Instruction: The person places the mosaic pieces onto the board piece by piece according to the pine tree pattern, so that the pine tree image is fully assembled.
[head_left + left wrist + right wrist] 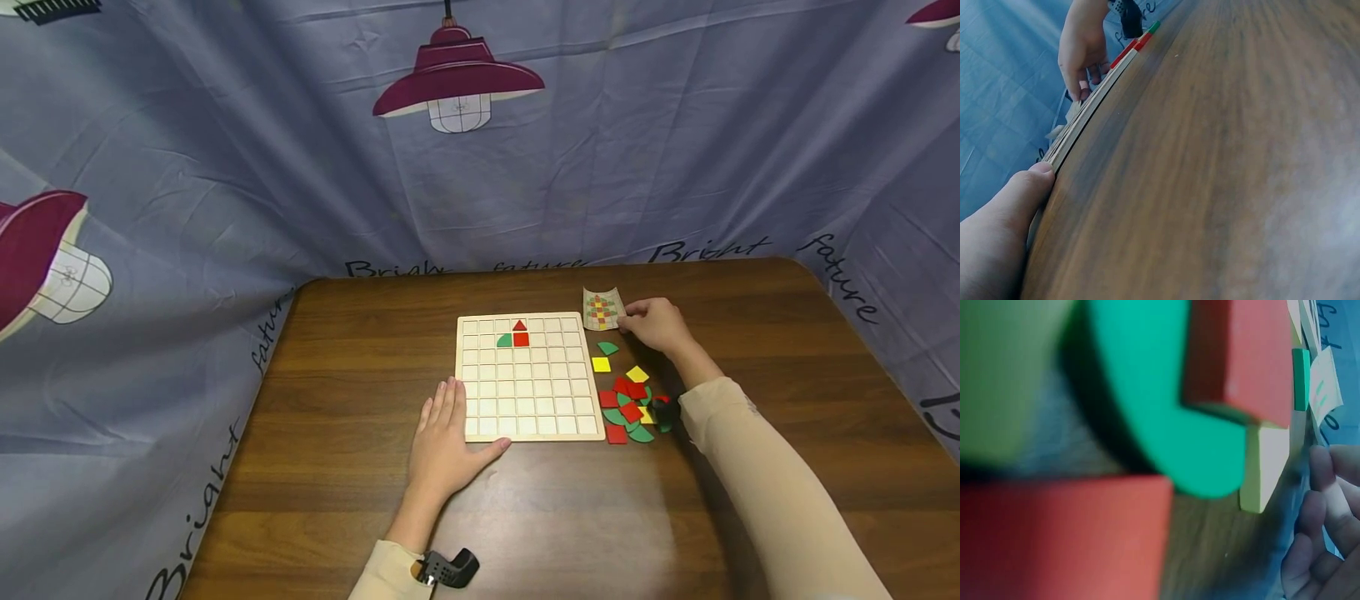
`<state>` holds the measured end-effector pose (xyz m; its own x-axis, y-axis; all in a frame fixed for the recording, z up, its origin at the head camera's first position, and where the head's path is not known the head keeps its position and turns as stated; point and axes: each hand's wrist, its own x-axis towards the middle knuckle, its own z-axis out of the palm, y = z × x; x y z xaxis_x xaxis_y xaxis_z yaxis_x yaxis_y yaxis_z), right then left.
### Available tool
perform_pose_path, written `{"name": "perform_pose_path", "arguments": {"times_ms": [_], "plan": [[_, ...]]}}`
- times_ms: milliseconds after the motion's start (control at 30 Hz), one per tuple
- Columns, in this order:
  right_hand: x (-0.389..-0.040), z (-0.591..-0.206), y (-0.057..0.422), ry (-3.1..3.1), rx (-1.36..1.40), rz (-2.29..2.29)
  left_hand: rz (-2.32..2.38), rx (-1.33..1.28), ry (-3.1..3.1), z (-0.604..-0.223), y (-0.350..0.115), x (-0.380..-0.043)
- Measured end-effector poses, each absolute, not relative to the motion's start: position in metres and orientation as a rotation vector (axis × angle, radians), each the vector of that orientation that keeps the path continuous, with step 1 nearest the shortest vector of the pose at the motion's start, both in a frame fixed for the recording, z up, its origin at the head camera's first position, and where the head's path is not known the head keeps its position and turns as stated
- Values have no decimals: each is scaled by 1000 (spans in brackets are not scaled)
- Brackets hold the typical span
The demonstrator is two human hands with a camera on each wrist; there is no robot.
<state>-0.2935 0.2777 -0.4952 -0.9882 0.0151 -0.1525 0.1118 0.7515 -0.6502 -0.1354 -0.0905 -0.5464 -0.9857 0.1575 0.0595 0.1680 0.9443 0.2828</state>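
Note:
A pale wooden grid board (534, 408) lies on the table. In its upper part sit a red triangle (520, 326), a red square (521, 340) and a green quarter-circle (505, 341). My left hand (444, 433) rests at the board's lower left corner, fingers straight along the side and thumb (1038, 172) at the near edge. Beyond the board's upper right corner lies a small pattern card (600, 311), curling slightly. My right hand (656, 323) pinches the card's right edge between thumb and fingers; the right wrist view shows the card (1324, 387) just past the fingertips.
Right of the board is a loose pile of red, green and yellow pieces (630, 410), partly hidden by the right wrist camera. A yellow square (601, 364) and a green piece (607, 347) lie apart above it. A printed curtain (480, 200) hangs behind the wooden table (337, 467).

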Motion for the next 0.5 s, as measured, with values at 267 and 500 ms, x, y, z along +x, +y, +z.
{"name": "perform_pose_path", "arguments": {"times_ms": [267,500], "plan": [[-309,-496,275,2851,200,-1097,-444,-252,-3071,-546,-91,-136],[-319,-499,273,2842,249,-1095,-442,-262,-3066,-548,-91,-136]]}}
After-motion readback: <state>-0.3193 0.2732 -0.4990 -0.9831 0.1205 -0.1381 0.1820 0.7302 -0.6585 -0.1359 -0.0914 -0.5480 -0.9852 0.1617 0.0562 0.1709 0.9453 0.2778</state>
